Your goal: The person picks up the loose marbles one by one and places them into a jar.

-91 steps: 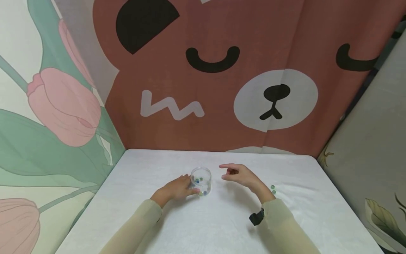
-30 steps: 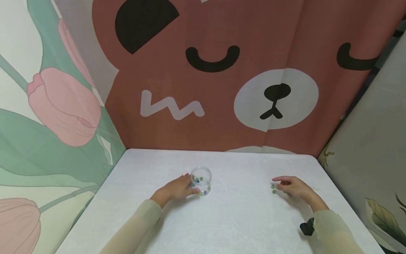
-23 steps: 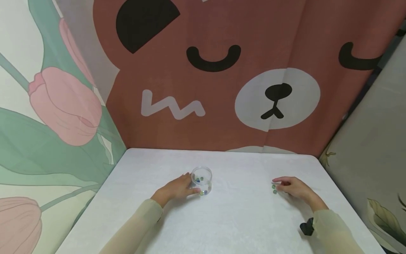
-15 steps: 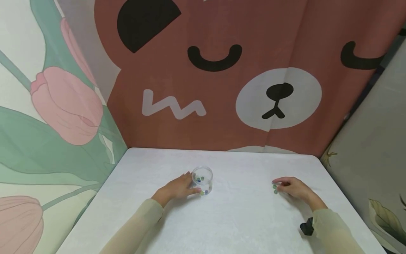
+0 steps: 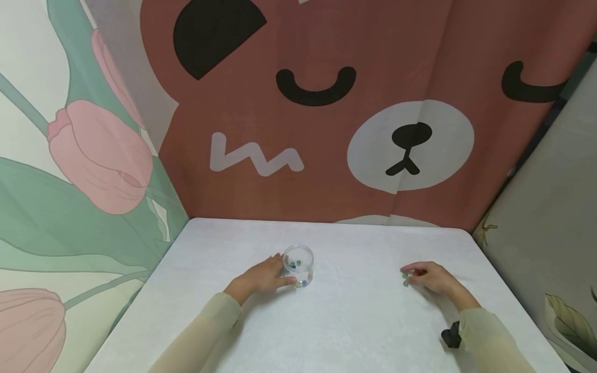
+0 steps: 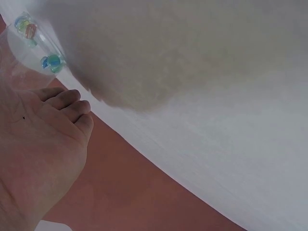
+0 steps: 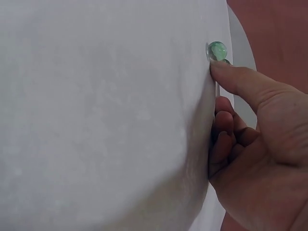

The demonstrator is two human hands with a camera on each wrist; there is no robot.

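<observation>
A clear round plastic jar (image 5: 298, 259) stands on the white table with several green and blue glass marbles (image 6: 53, 61) inside. My left hand (image 5: 261, 274) holds its left side, thumb in front and fingers behind. At the right, my right hand (image 5: 434, 277) is down at two green marbles; forefinger and thumb close around the farther green marble (image 5: 404, 275). The nearer green marble (image 5: 406, 283) lies by the thumb tip. In the right wrist view one green marble (image 7: 217, 50) shows beyond the thumb, the second mostly hidden behind it; the other fingers are curled in.
The white tabletop (image 5: 345, 321) stretches between the two hands. A brown curtain with a bear face (image 5: 326, 191) hangs right behind the far edge. Patterned cloths flank the left and right sides. A black device (image 5: 451, 335) sits at the right wrist.
My right hand has moved from beside the jar rightward to the two green marbles, and its forefinger and thumb have drawn together there. The left hand has stayed at the jar.
</observation>
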